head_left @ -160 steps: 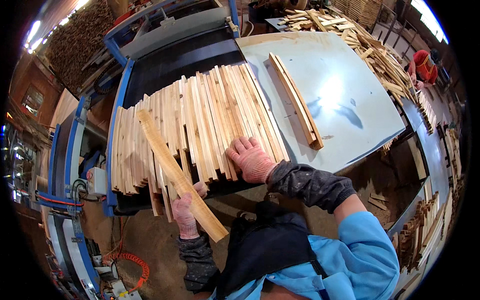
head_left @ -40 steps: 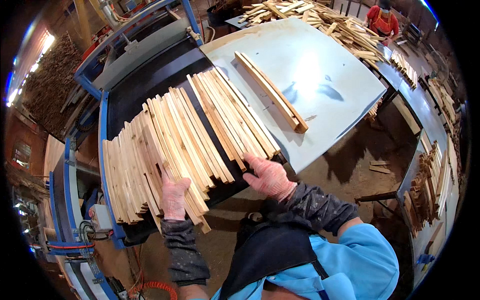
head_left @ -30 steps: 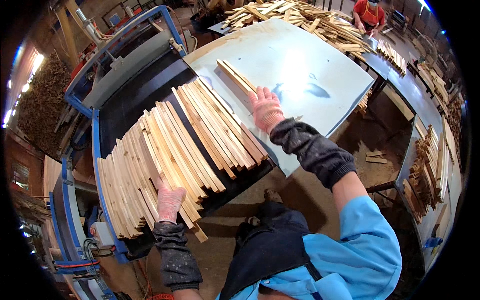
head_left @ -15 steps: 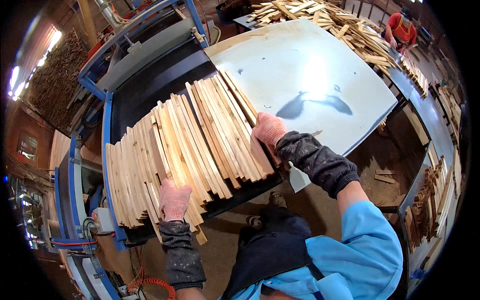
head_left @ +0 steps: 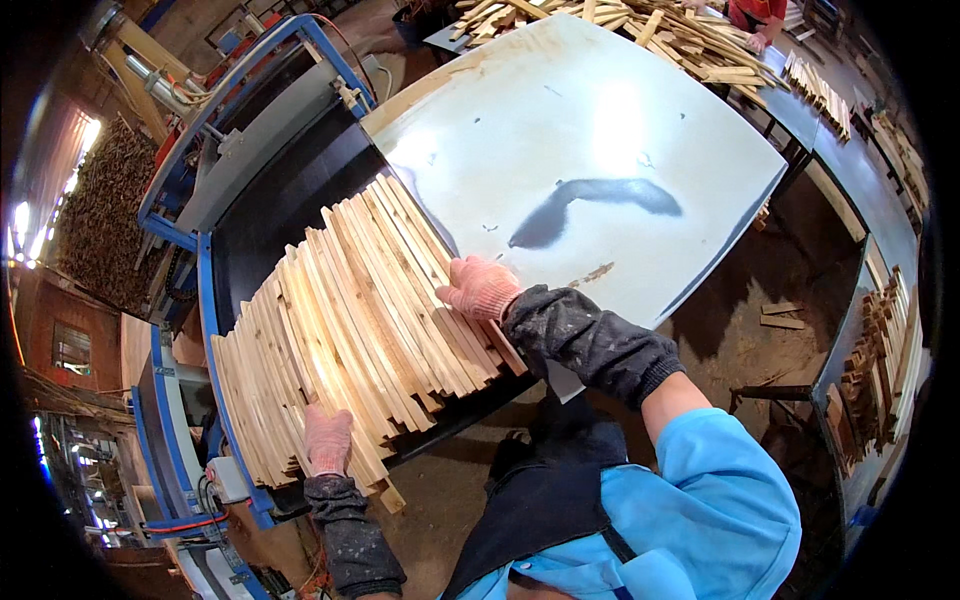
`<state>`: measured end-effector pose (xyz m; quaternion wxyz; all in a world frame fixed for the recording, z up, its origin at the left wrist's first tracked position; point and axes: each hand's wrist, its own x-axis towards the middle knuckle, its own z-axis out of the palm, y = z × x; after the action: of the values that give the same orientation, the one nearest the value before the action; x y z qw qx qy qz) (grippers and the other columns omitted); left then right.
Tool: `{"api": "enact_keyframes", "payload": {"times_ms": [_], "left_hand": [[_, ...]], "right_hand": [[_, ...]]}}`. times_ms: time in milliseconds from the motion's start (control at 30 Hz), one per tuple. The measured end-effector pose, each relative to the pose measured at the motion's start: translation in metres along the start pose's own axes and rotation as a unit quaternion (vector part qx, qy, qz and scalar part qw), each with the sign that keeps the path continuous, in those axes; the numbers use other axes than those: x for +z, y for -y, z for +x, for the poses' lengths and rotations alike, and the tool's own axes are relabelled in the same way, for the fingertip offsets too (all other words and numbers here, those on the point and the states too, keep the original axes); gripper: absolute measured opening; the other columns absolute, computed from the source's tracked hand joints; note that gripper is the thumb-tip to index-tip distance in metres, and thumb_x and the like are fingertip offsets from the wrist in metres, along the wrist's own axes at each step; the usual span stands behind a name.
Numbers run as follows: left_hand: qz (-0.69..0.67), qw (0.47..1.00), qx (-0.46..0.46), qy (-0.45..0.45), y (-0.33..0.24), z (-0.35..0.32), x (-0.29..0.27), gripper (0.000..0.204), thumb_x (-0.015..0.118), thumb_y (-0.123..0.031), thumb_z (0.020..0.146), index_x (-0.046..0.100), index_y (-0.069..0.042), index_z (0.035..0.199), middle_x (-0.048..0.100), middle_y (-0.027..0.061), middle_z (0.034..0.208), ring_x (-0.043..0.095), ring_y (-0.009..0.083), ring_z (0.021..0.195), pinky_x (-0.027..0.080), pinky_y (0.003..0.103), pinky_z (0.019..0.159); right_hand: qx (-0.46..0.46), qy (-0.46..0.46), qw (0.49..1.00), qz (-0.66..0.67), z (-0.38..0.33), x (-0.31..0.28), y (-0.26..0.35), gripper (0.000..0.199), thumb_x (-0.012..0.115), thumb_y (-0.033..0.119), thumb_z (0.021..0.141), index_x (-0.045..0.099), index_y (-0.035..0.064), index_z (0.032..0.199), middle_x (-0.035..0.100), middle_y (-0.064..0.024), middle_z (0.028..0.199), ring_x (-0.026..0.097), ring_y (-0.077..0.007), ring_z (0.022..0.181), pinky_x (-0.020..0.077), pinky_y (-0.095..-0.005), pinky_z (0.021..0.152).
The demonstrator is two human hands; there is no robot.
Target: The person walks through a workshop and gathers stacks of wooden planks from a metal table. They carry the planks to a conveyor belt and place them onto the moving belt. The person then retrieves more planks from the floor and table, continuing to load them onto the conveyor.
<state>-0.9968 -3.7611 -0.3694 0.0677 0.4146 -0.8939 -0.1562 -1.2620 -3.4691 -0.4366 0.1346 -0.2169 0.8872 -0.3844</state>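
Observation:
Long pale wooden strips (head_left: 350, 300) lie side by side in a packed row on the black bed of a blue-framed machine. Their near ends are uneven. My left hand (head_left: 327, 440), in a pink knit glove, is closed at the near ends of the strips, left of the row's middle; its fingertips are partly hidden. My right hand (head_left: 480, 288), gloved alike, has its fingers curled over the outer strips at the row's right edge. Below my right forearm shows part of a pale flat blade-like piece (head_left: 565, 382), mostly covered by the sleeve.
A shiny metal sheet table (head_left: 600, 130) adjoins the bed on the right. Beyond it lies a heap of loose strips (head_left: 690, 45), where a person in red (head_left: 757, 15) stands. Stacked strips (head_left: 875, 370) sit on the far-right bench. The blue machine frame (head_left: 205, 290) borders the left side.
My right hand has moved left with the right-hand strips, and the gaps in the row have closed. My left hand stays at the near ends. The view has shifted.

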Motion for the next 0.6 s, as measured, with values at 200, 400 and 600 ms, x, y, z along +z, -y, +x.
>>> {"api": "enact_keyframes", "payload": {"times_ms": [200,400,600], "left_hand": [[-0.114,0.993,-0.007,0.006,0.027,0.004,0.008,0.059,0.069,-0.016,0.088,0.054,0.007,0.14,0.071,0.0248,0.117,0.07,0.037,0.105,0.053,0.041,0.098],[-0.127,0.992,0.005,0.02,0.058,0.029,0.02,0.071,0.071,-0.015,0.089,0.047,0.002,0.153,0.069,0.0234,0.122,0.067,0.0355,0.109,0.053,0.041,0.099],[-0.039,0.999,0.0,-0.006,0.015,0.015,0.033,0.084,0.078,-0.034,0.089,0.044,0.003,0.157,0.057,0.0295,0.151,0.058,0.0417,0.137,0.046,0.043,0.114]], "right_hand": [[-0.03,0.013,0.99,0.136,0.004,-0.001,-0.027,0.048,0.065,0.042,0.097,0.073,0.0003,0.12,0.077,-0.0228,0.113,0.073,-0.0402,0.109,0.0563,-0.048,0.1],[-0.023,0.116,0.965,0.232,0.021,-0.007,-0.042,0.066,0.074,0.044,0.092,0.067,0.0029,0.143,0.075,-0.0228,0.129,0.073,-0.0342,0.117,0.0554,-0.0398,0.104],[-0.032,0.056,0.984,0.166,0.035,0.002,-0.058,0.064,0.076,0.045,0.091,0.071,0.0016,0.137,0.076,-0.0213,0.126,0.073,-0.0339,0.114,0.0559,-0.0407,0.102]]}}
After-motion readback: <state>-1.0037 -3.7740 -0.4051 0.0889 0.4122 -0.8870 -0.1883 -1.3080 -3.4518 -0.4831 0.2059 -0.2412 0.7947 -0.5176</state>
